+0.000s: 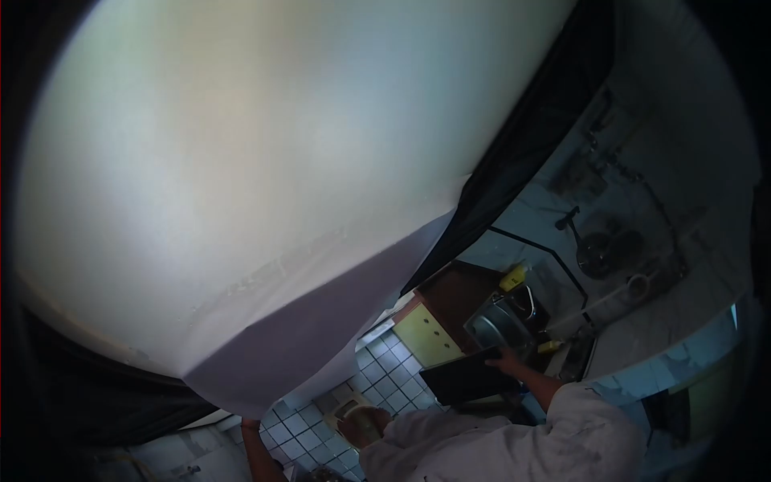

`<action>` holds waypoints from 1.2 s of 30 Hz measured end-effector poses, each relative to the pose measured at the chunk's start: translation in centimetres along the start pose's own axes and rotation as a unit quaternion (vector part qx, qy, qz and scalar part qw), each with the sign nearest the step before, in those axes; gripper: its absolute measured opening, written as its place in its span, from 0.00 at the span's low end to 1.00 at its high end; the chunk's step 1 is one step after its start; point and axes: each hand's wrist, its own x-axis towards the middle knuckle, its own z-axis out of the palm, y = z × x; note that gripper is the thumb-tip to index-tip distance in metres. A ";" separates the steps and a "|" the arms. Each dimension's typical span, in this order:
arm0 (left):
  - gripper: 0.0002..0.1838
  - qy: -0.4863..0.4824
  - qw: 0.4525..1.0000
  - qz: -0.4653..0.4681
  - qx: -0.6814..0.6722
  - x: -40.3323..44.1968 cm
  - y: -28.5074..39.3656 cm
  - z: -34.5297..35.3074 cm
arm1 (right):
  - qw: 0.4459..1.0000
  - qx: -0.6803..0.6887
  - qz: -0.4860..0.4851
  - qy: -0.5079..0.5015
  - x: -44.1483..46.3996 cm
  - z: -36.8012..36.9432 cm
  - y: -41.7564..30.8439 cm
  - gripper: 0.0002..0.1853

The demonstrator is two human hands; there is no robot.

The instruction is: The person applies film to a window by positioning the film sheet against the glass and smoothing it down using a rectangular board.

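My left hand (250,423), at the lower left, meets the bottom edge of a greyish-purple sheet (313,337); its fingers are mostly hidden there. The sheet hangs below a large pale surface (265,145) that fills the upper view. At the lower right, my right hand (504,361) holds the upper edge of a dark flat panel (462,376), beside a metal sink (498,325).
Below are white floor tiles (303,430) and a yellowish cabinet front (424,333). Yellow bottles (512,278) stand by the sink. A dark pan (594,255) and other items are on the right. A black strip (522,136) borders the pale surface.
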 end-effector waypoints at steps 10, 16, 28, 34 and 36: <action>0.23 -0.012 0.987 -0.031 0.159 2.8 -0.4 -0.1 | 0.999 0.017 0.025 0.033 -2.8 -0.9 1.3 0.28; 0.24 -0.027 0.962 -0.031 0.271 4.3 -2.4 -0.2 | 0.996 -0.037 0.043 0.066 -3.4 -1.2 3.8 0.27; 0.27 -0.064 0.873 -0.008 0.484 7.5 -8.2 -0.7 | 0.998 0.001 0.045 0.043 -4.8 -1.6 2.2 0.28; 0.29 -0.077 0.832 0.008 0.550 9.3 -11.1 -0.8 | 0.997 0.006 0.068 0.029 -4.6 -1.4 2.1 0.28; 0.29 -0.079 0.821 0.012 0.566 9.7 -12.1 -0.9 | 0.997 -0.032 0.060 0.033 -4.7 -1.0 2.5 0.28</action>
